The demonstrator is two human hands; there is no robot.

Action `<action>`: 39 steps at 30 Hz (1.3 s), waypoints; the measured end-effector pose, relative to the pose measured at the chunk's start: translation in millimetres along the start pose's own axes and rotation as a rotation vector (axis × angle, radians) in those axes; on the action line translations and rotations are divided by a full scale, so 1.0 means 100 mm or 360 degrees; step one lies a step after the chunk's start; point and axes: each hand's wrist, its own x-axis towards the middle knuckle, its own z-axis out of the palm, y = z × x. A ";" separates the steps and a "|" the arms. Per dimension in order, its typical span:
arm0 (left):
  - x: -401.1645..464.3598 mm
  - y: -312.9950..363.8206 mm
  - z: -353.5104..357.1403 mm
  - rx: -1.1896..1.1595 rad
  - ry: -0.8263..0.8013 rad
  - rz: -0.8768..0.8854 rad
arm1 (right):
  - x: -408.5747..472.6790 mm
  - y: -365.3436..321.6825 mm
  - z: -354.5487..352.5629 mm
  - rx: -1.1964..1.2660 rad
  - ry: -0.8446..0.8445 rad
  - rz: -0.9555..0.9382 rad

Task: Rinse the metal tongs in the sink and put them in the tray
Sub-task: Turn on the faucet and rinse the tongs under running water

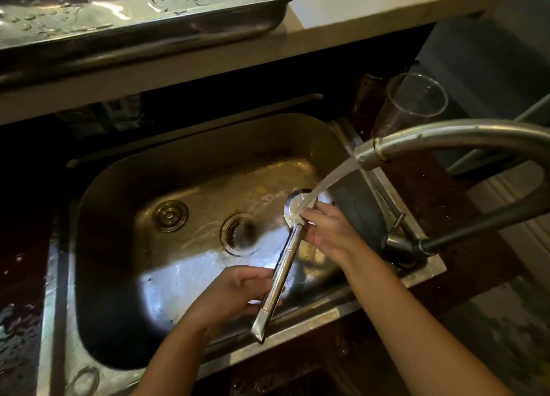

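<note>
Head cam is looking straight down into the sink (pixel 98 205), so I'll place everything off that. Nearest the front rim, the left hand (pixel 238 291) is wrapped around the handle end of the metal tongs (pixel 282 264), fingers curled shut on the shaft, with the hinge end poking out past the palm and hanging just over the front edge of the basin. Further in, the right hand (pixel 327 232) has its fingertips pinched on the tongs just below the round heads, and the heads sit right in the stream of water (pixel 327 184) coming off the faucet (pixel 446 136), which arcs in from the sink's right side. So the long axis runs on a diagonal, hinge end toward the front rim and working end pointing up toward the back right of the basin, held above the bottom and not resting on it (the two arms look squeezed together, no gap I can make out). Drain (pixel 239 230) is just left of the tongs with water sheeting around it. Progress-wise I'd say we're mid-rinse: the heads are getting water, but the handle half looks clear of the stream, so that probably needs a pass. Then the whole put-away is left, since the tray (pixel 262 17) sits well behind the sink up on the raised counter (pixel 387 9).
</note>
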 end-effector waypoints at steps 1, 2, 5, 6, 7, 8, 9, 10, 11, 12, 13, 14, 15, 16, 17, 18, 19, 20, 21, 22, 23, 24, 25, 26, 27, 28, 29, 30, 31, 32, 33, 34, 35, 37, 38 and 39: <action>0.00 -0.01 0.01 -0.0067 -0.0016 -0.0012 | 0.01 0.00 -0.01 0.0030 -0.0031 0.0027; 0.00 -0.03 0.03 -0.0113 -0.0019 -0.0019 | 0.01 0.00 -0.02 0.0045 -0.0053 0.0052; 0.00 -0.10 0.09 -0.0231 0.0014 -0.0040 | 0.00 -0.01 -0.05 0.0043 -0.0088 0.0116; -0.01 -0.11 0.11 -0.0225 0.0036 -0.0024 | -0.01 -0.01 -0.07 -0.0060 -0.0085 0.0124; -0.01 -0.13 0.13 -0.0211 0.0053 -0.0001 | -0.01 -0.01 -0.07 -0.0222 -0.0067 0.0114; 0.00 -0.14 0.15 -0.0194 0.0059 0.0020 | -0.02 -0.02 -0.06 -0.0391 -0.0016 0.0084; -0.01 -0.15 0.16 -0.0183 0.0061 0.0027 | -0.01 -0.03 -0.03 -0.0530 0.0079 0.0024; -0.01 -0.16 0.17 -0.0174 0.0065 0.0027 | 0.00 -0.05 -0.01 -0.0619 0.0212 -0.0075; -0.01 -0.18 0.18 -0.0158 0.0078 0.0025 | 0.02 -0.09 0.01 -0.0676 0.0332 -0.0214; -0.01 -0.19 0.19 -0.0137 0.0097 0.0032 | 0.04 -0.13 0.02 -0.0729 0.0419 -0.0346; -0.02 -0.20 0.19 -0.0113 0.0118 0.0044 | 0.05 -0.17 0.03 -0.0759 0.0472 -0.0458; -0.02 -0.21 0.19 -0.0094 0.0143 0.0065 | 0.06 -0.22 0.02 -0.0777 0.0487 -0.0519; -0.01 -0.21 0.19 -0.0083 0.0170 0.0085 | 0.06 -0.25 0.02 -0.0785 0.0471 -0.0521; -0.01 -0.21 0.19 -0.0075 0.0194 0.0105 | 0.06 -0.26 0.02 -0.0787 0.0437 -0.0490; 0.00 -0.19 0.20 -0.0075 0.0211 0.0119 | 0.05 -0.26 0.03 -0.0779 0.0378 -0.0437; 0.01 -0.18 0.21 -0.0092 0.0223 0.0125 | 0.03 -0.24 0.04 -0.0772 0.0303 -0.0351; 0.01 -0.17 0.22 -0.0121 0.0229 0.0132 | 0.01 -0.20 0.05 -0.0741 0.0224 -0.0265; 0.02 -0.16 0.22 -0.0149 0.0224 0.0148 | -0.01 -0.16 0.05 -0.0662 0.0144 -0.0207; 0.02 -0.15 0.22 -0.0172 0.0209 0.0169 | -0.01 -0.11 0.04 -0.0533 0.0090 -0.0184; 0.02 -0.14 0.22 -0.0192 0.0199 0.0185 | -0.02 -0.07 0.04 -0.0396 0.0078 -0.0177; 0.02 -0.13 0.21 -0.0214 0.0200 0.0189 | -0.03 -0.04 0.04 -0.0300 0.0118 -0.0184; 0.02 -0.12 0.20 -0.0221 0.0204 0.0183 | -0.03 -0.03 0.04 -0.0264 0.0187 -0.0207; 0.03 -0.12 0.20 -0.0211 0.0198 0.0171 | -0.03 -0.03 0.03 -0.0281 0.0242 -0.0238; 0.04 -0.11 0.20 -0.0189 0.0182 0.0159 | -0.03 -0.03 0.04 -0.0332 0.0267 -0.0275; 0.07 -0.08 0.21 -0.0157 0.0160 0.0157 | -0.03 -0.03 0.05 -0.0383 0.0271 -0.0314; 0.11 -0.04 0.21 -0.0109 0.0140 0.0178 | -0.04 -0.04 0.07 -0.0417 0.0262 -0.0349; 0.17 0.03 0.21 -0.0053 0.0131 0.0222 | -0.04 -0.06 0.10 -0.0407 0.0253 -0.0369; 0.25 0.12 0.20 0.0005 0.0142 0.0277 | -0.05 -0.08 0.13 -0.0381 0.0244 -0.0379; 0.33 0.22 0.19 0.0057 0.0173 0.0327 | -0.04 -0.11 0.17 -0.0380 0.0237 -0.0390; 0.40 0.32 0.18 0.0090 0.0206 0.0368 | -0.04 -0.13 0.20 -0.0392 0.0234 -0.0415; 0.47 0.43 0.18 0.0091 0.0225 0.0395 | -0.04 -0.17 0.24 -0.0395 0.0241 -0.0459; 0.52 0.52 0.16 0.0056 0.0223 0.0414 | -0.04 -0.22 0.26 -0.0383 0.0248 -0.0519; 0.56 0.58 0.15 0.0000 0.0202 0.0428 | -0.04 -0.28 0.28 -0.0374 0.0240 -0.0579; 0.56 0.60 0.08 -0.0101 0.0102 0.0433 | -0.04 -0.40 0.31 -0.0345 0.0197 -0.0652; 0.55 0.56 0.03 -0.0117 0.0043 0.0403 | -0.03 -0.46 0.30 -0.0308 0.0195 -0.0667; 0.53 0.50 -0.01 -0.0104 -0.0007 0.0348 | -0.01 -0.52 0.28 -0.0262 0.0216 -0.0679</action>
